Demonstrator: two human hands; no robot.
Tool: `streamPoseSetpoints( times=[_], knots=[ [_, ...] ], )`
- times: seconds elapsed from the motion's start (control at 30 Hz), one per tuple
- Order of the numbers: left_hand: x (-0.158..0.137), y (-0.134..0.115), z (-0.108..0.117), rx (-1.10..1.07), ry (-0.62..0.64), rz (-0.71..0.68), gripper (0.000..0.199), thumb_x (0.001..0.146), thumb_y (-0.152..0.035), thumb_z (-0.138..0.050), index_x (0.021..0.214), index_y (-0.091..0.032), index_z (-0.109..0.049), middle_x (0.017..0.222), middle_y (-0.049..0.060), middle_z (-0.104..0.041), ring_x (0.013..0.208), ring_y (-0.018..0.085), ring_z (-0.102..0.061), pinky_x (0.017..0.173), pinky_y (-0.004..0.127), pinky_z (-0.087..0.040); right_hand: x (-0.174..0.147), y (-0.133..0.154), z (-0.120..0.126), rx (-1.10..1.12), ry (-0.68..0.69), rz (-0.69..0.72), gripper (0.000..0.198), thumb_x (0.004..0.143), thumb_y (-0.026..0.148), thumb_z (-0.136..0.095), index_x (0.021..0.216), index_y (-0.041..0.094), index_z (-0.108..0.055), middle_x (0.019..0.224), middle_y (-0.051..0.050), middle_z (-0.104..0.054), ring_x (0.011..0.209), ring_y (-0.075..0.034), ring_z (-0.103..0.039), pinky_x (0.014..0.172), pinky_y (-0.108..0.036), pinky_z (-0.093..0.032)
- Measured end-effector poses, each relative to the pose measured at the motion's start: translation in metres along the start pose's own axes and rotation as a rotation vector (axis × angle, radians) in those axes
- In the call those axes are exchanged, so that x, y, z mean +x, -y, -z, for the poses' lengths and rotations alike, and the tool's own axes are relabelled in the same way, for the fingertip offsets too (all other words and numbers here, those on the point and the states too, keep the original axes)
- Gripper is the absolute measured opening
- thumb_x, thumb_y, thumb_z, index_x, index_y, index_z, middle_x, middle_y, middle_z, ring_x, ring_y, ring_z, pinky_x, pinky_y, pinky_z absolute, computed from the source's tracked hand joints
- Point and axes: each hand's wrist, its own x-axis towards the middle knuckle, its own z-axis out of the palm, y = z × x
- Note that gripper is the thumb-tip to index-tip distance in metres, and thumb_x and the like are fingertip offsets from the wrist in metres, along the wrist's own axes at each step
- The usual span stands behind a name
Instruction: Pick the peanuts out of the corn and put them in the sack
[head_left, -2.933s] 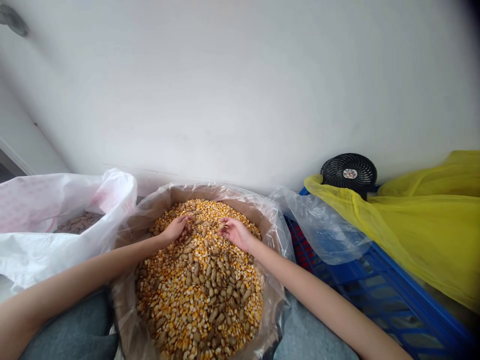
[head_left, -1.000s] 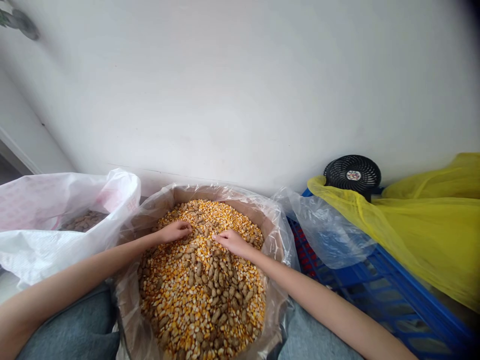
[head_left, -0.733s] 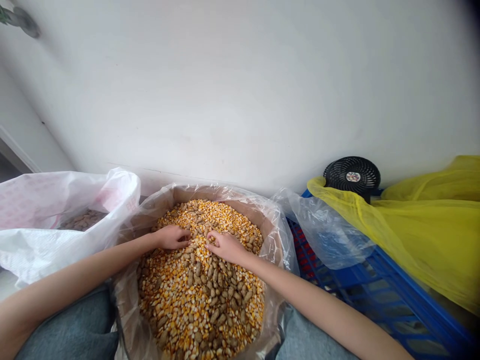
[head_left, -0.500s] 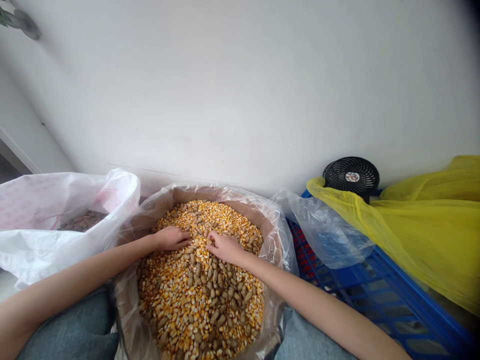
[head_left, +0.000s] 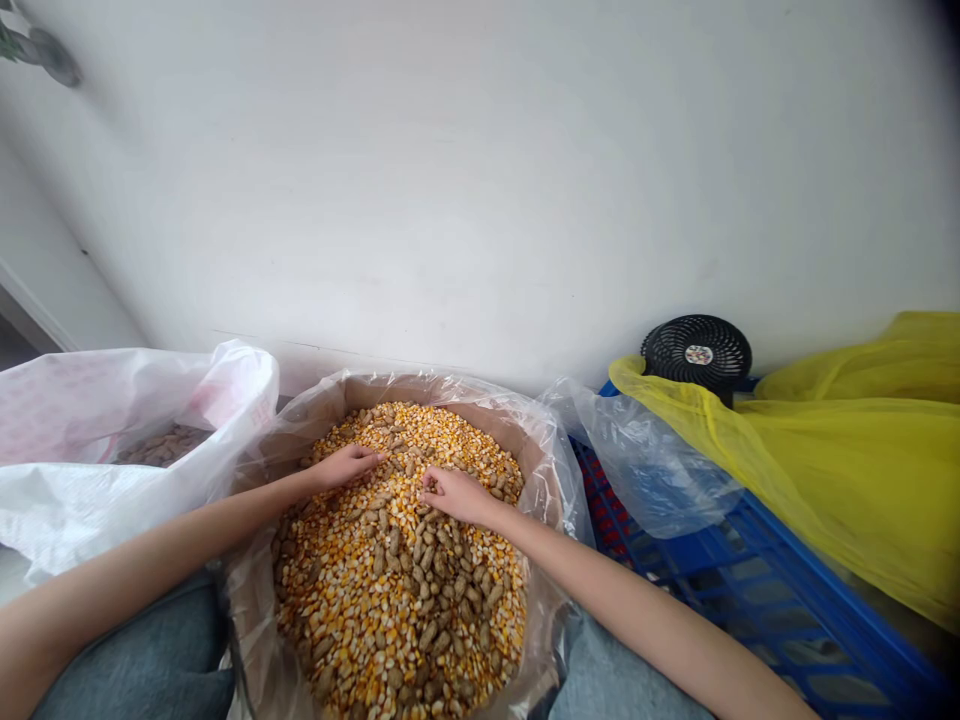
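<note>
Our right hand (head_left: 456,494) lies palm down on the mix of corn and peanuts (head_left: 401,570), its fingers curled and pinched together at the tips; they seem to close on something small, but we cannot tell what, since the fingers hide it. Our left hand (head_left: 343,467) rests just to the left, fingers loosely extended and flat on the heap, holding nothing that we can see. The 2 hands sit near each other in the far half of the box (head_left: 541,470), with a narrow strip of peanuts between their fingertips; those peanuts lie straight ahead of both, slightly nearer the right hand, their long axes pointing every way. More peanuts run in a band from there toward us, down the middle of the heap. The box is lined with clear plastic and stands between our knees. To its left, touching it, a white bag (head_left: 90,480) holds a brown pile of peanuts. To the right stand a blue crate (head_left: 750,590), a yellow bag (head_left: 847,470) and a black fan (head_left: 697,352).
</note>
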Motion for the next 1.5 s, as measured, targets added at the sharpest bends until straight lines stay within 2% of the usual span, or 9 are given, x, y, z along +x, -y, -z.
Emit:
streamPoseSetpoints(
  times=[0.2, 0.47, 0.7, 0.8, 0.87, 0.97, 1.13, 1.27, 1.5],
  knots=[
    [0.002, 0.004, 0.005, -0.482, 0.036, 0.166, 0.039, 0.076, -0.052, -0.026, 0.058, -0.019, -0.033, 0.048, -0.004, -0.020, 0.042, 0.007, -0.019, 0.041, 0.024, -0.020, 0.007, -0.003, 0.002, 0.844, 0.057, -0.229, 0.018, 0.069, 0.034, -0.044, 0.062, 0.018, -0.041, 0.047, 0.006, -0.036, 0.039, -0.006, -0.027, 0.039, -0.019, -0.019],
    [0.001, 0.001, 0.005, -0.674, -0.036, 0.179, 0.023, 0.073, -0.035, -0.041, 0.091, -0.020, -0.043, 0.058, -0.003, -0.031, 0.046, 0.007, -0.021, 0.039, 0.022, -0.016, 0.008, -0.003, 0.016, 1.038, 0.101, -0.210, 0.022, 0.067, 0.039, -0.027, 0.062, 0.019, -0.034, 0.052, 0.004, -0.036, 0.041, -0.007, -0.033, 0.035, -0.019, -0.021],
    [0.000, 0.002, 0.000, -0.544, -0.019, 0.164, 0.035, 0.073, -0.032, -0.041, 0.105, -0.019, -0.040, 0.053, -0.005, -0.032, 0.043, 0.007, -0.026, 0.039, 0.020, -0.019, 0.008, -0.009, 0.000, 0.764, 0.069, -0.222, 0.037, 0.070, 0.048, -0.044, 0.050, 0.017, -0.038, 0.046, 0.003, -0.041, 0.036, -0.007, -0.036, 0.035, -0.019, -0.022],
    [0.001, 0.003, -0.003, -0.371, -0.041, 0.092, 0.033, 0.073, -0.039, -0.042, 0.098, -0.016, -0.045, 0.048, -0.006, -0.030, 0.042, 0.007, -0.028, 0.040, 0.020, -0.021, 0.007, -0.010, -0.003, 0.623, -0.003, -0.180, 0.031, 0.072, 0.044, -0.046, 0.059, 0.017, -0.048, 0.043, 0.006, -0.038, 0.036, -0.007, -0.034, 0.038, -0.019, -0.025],
    [0.002, 0.003, -0.005, -0.235, -0.041, -0.014, 0.033, 0.072, -0.043, -0.044, 0.089, -0.016, -0.049, 0.054, -0.004, -0.039, 0.050, 0.008, -0.036, 0.046, 0.020, -0.028, 0.005, -0.007, 0.000, 0.441, -0.028, -0.087, 0.027, 0.073, 0.042, -0.047, 0.068, 0.017, -0.052, 0.047, 0.005, -0.043, 0.041, -0.007, -0.038, 0.044, -0.020, -0.028],
    [0.001, 0.002, -0.005, -0.010, 0.021, -0.169, 0.032, 0.073, -0.046, -0.043, 0.081, -0.015, -0.049, 0.073, 0.000, -0.050, 0.068, 0.012, -0.044, 0.060, 0.020, -0.034, 0.000, 0.001, 0.007, 0.064, 0.044, 0.082, 0.027, 0.074, 0.043, -0.046, 0.080, 0.019, -0.056, 0.060, 0.001, -0.053, 0.053, -0.010, -0.046, 0.051, -0.022, -0.033],
    [-0.002, 0.004, -0.003, 0.245, 0.213, -0.187, 0.030, 0.074, -0.044, -0.042, 0.083, -0.016, -0.050, 0.066, -0.001, -0.050, 0.060, 0.010, -0.043, 0.054, 0.018, -0.031, -0.008, 0.020, 0.015, -0.346, 0.226, 0.185, 0.030, 0.071, 0.046, -0.049, 0.088, 0.022, -0.056, 0.068, -0.001, -0.059, 0.063, -0.016, -0.052, 0.060, -0.026, -0.036],
    [-0.003, 0.006, -0.003, 0.353, 0.204, -0.199, 0.028, 0.073, -0.041, -0.043, 0.084, -0.017, -0.051, 0.064, -0.001, -0.050, 0.057, 0.010, -0.044, 0.052, 0.018, -0.030, -0.008, 0.022, 0.015, -0.370, 0.228, 0.204, 0.022, 0.073, 0.040, -0.050, 0.083, 0.022, -0.058, 0.074, -0.001, -0.062, 0.068, -0.016, -0.054, 0.062, -0.026, -0.036],
    [-0.007, 0.003, -0.006, 0.454, 0.160, -0.221, 0.026, 0.075, -0.040, -0.040, 0.089, -0.021, -0.051, 0.065, -0.001, -0.053, 0.057, 0.011, -0.046, 0.052, 0.018, -0.030, 0.001, -0.002, 0.008, -0.102, 0.079, 0.179, 0.020, 0.075, 0.034, -0.046, 0.075, 0.018, -0.058, 0.075, -0.003, -0.060, 0.067, -0.014, -0.052, 0.058, -0.024, -0.035]
  ],
)
